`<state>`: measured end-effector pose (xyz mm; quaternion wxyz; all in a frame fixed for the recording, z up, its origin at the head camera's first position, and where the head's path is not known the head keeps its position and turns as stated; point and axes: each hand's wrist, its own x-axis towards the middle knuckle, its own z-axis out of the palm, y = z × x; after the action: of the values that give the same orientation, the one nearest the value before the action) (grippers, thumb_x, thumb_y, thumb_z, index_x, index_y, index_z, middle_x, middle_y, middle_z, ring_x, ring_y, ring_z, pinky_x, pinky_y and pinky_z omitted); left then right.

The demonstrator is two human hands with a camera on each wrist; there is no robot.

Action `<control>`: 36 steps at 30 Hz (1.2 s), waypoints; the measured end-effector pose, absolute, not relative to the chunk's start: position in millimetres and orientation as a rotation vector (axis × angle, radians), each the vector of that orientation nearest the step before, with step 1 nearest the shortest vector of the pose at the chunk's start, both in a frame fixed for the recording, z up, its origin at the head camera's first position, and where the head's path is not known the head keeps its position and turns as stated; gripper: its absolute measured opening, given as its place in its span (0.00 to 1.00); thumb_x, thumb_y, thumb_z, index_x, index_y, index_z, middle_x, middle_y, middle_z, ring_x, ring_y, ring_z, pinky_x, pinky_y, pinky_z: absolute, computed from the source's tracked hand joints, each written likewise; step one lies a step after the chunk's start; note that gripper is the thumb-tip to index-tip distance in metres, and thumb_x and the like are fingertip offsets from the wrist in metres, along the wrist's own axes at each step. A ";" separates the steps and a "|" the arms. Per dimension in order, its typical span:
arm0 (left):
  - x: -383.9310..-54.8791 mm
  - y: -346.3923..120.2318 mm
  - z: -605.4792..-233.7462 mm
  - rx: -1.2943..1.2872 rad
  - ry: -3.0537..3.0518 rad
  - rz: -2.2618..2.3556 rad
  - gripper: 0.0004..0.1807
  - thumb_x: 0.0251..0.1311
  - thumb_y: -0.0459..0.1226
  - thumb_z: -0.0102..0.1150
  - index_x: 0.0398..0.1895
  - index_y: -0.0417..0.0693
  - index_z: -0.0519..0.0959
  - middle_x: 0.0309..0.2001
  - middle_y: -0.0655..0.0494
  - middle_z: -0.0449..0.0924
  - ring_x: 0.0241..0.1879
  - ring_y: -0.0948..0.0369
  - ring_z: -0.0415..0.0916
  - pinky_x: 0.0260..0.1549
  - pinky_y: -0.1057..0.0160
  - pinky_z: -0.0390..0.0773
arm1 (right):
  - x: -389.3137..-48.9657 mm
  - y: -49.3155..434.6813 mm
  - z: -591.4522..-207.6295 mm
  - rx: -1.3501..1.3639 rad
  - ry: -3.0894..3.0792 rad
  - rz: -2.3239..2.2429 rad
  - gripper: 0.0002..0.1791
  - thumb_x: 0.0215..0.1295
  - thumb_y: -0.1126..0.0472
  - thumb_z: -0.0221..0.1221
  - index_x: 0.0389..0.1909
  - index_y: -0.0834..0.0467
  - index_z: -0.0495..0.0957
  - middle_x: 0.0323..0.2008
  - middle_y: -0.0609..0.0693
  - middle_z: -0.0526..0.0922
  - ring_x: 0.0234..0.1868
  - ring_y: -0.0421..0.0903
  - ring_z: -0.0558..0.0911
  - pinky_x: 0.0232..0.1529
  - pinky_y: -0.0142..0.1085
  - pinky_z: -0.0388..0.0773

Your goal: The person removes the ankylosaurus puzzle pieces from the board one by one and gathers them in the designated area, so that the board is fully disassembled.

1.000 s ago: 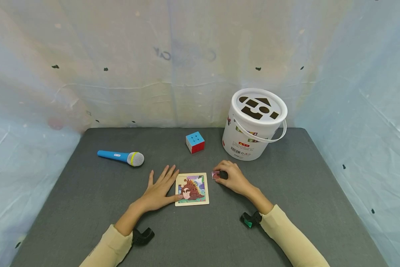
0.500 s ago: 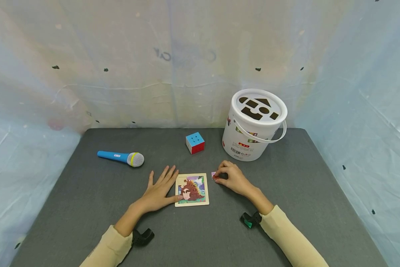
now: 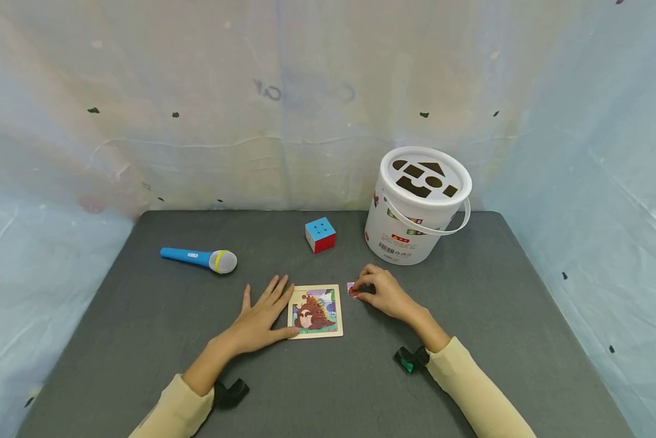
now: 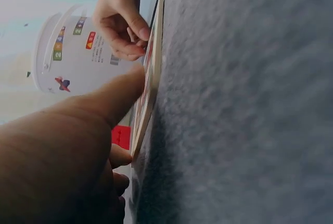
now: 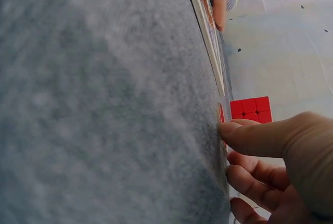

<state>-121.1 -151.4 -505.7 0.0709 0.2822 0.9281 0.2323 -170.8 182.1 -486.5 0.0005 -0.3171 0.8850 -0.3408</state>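
Note:
A small square wooden jigsaw puzzle [image 3: 320,306] with a brown dinosaur picture lies flat on the table, its upper left corner showing bare wood. Fingers spread, my left hand [image 3: 259,319] rests beside it, the thumb over the lower left edge and the fingertips by the left edge. To the right of the board, my right hand [image 3: 385,295] pinches a puzzle piece [image 3: 351,286] in pink and dark red between thumb and fingers. In the right wrist view this puzzle piece [image 5: 221,113] sits low at the table surface, partly hidden by the thumb.
A cube puzzle [image 3: 320,235] with blue top and red side stands behind the board. At the back right is a white bucket [image 3: 404,237] with shaped holes in its lid and a handle. A blue toy microphone [image 3: 196,258] lies at the left. Pale sheeting surrounds the grey table [image 3: 328,389].
My right fingers have shifted over the puzzle piece and cover more of it. My left hand has slid slightly down, its thumb now nearer the board's lower edge. The board stays put.

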 end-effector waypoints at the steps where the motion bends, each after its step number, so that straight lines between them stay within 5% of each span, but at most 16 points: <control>1: -119.5 -152.0 -505.7 0.853 2.791 0.693 0.52 0.63 0.65 0.54 0.80 0.47 0.49 0.80 0.46 0.38 0.79 0.47 0.32 0.62 0.26 0.23 | -171.1 181.9 -486.5 -0.998 2.776 -1.075 0.07 0.57 0.69 0.70 0.38 0.59 0.88 0.38 0.51 0.78 0.39 0.47 0.78 0.41 0.44 0.76; 18: -115.0 -156.1 -522.9 0.885 2.884 0.706 0.52 0.63 0.66 0.53 0.81 0.50 0.49 0.80 0.47 0.41 0.78 0.48 0.36 0.64 0.29 0.23 | -182.0 183.9 -476.9 -0.922 2.583 -1.229 0.09 0.60 0.70 0.68 0.43 0.64 0.85 0.39 0.56 0.81 0.39 0.53 0.78 0.41 0.47 0.76; 36: -112.8 -154.2 -513.6 0.843 2.847 0.694 0.51 0.63 0.65 0.53 0.81 0.50 0.48 0.80 0.48 0.40 0.79 0.49 0.35 0.65 0.30 0.22 | -187.3 115.6 -466.0 -1.092 2.449 -1.136 0.12 0.63 0.69 0.66 0.47 0.65 0.84 0.43 0.58 0.80 0.43 0.55 0.78 0.44 0.50 0.77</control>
<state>-112.8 -154.2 -513.6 0.0459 0.2763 0.9327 0.2272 -187.3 115.6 -466.0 0.1145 -0.3724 0.8354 -0.3876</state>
